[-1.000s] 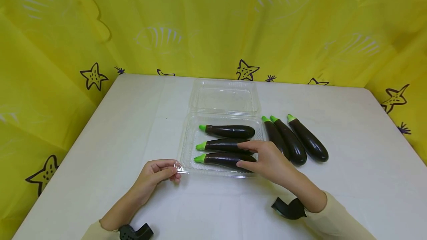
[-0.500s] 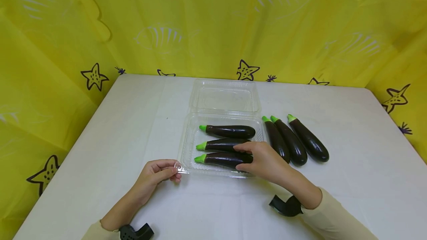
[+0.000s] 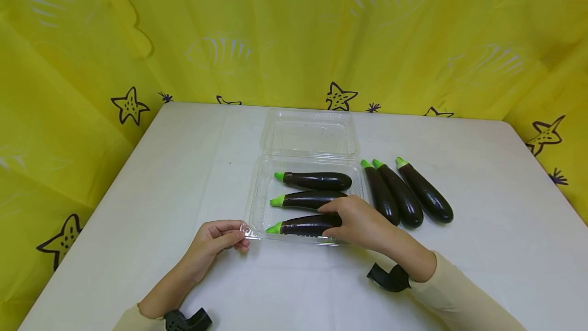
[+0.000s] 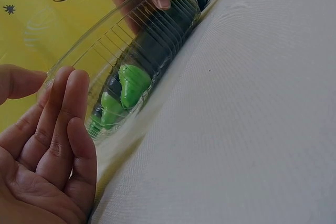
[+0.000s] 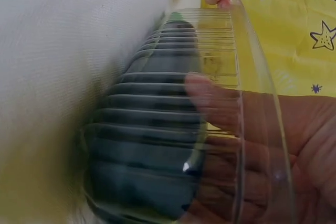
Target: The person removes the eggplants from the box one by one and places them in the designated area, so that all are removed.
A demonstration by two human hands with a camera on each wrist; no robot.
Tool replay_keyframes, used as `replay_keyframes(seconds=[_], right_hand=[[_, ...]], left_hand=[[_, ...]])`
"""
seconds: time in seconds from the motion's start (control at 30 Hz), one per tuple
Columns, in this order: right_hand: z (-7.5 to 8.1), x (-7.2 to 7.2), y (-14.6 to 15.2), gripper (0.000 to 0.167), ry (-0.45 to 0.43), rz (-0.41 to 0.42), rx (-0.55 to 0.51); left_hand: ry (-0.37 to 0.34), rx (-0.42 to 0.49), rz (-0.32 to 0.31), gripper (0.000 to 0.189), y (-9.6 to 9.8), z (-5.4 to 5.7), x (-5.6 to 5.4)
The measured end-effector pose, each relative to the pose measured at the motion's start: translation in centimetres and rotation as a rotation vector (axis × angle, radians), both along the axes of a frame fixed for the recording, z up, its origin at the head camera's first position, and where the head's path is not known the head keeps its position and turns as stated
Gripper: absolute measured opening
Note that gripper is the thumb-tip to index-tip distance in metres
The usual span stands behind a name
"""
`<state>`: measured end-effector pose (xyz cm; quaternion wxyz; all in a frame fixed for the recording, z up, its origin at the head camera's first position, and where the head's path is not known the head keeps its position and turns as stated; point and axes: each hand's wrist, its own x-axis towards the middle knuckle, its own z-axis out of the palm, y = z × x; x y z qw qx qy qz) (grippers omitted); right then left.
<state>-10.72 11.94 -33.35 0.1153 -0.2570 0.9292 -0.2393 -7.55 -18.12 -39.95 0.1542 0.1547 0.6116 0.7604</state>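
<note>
A clear plastic clamshell container (image 3: 259, 190) lies on the table with its lid folded back. My left hand (image 3: 216, 244) pinches the container's front left corner between thumb and fingers. Three dark eggplants with green stem ends lie crosswise inside. My right hand (image 3: 363, 221) reaches in from the right, thumb and fingers around the thick end of the front eggplant (image 3: 303, 225), which lies along the front wall. Just behind are the middle eggplant (image 3: 305, 199), partly under my fingers, and the back eggplant (image 3: 317, 181). Through the ribbed wall, the right wrist view shows my thumb (image 5: 202, 87) against the front eggplant.
Right of the container, three more eggplants lie slanted: one near its wall (image 3: 380, 195), one beside that (image 3: 400, 195) and one farther right (image 3: 424, 190). The open lid (image 3: 310, 134) extends toward the back of the white table (image 3: 138, 193). A yellow patterned cloth (image 3: 294, 29) hangs behind.
My right hand has moved left along the front eggplant and closed around it. That eggplant has shifted toward the front wall, away from the middle one. My left hand has stayed still.
</note>
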Motion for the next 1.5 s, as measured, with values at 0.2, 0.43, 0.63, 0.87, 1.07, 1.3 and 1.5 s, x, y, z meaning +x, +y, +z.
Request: replay_keyframes(seconds=[0.2,0.43,0.63,0.87,1.07,1.3,1.5], right_hand=[[0.4,-0.1,0.0,0.033,0.012,0.056,0.035],[0.3,-0.1,0.0,0.031,0.034,0.098,0.051],[0.3,-0.2,-0.1,0.03,0.048,0.113,0.055],[1.0,0.0,0.0,0.031,0.034,0.048,-0.012],[2.2,0.1,0.3,0.034,0.083,-0.045,-0.095],[3.9,0.0,2.4,0.035,0.136,-0.154,-0.168],[5.1,-0.1,4.2,0.038,0.119,-0.266,-0.165]], left_hand=[[0.001,-0.002,-0.004,0.028,0.0,0.0,0.0],[0.005,-0.004,-0.003,0.028,0.0,0.0,0.0],[0.008,-0.001,-0.003,0.029,0.0,-0.1,0.0],[0.0,0.003,0.001,0.03,-0.1,-0.1,0.0],[0.008,-0.001,-0.001,0.028,-0.1,-0.2,0.0],[0.01,-0.007,0.004,0.025,0.0,0.0,0.1],[0.014,-0.012,0.007,0.025,0.0,0.0,0.1]])
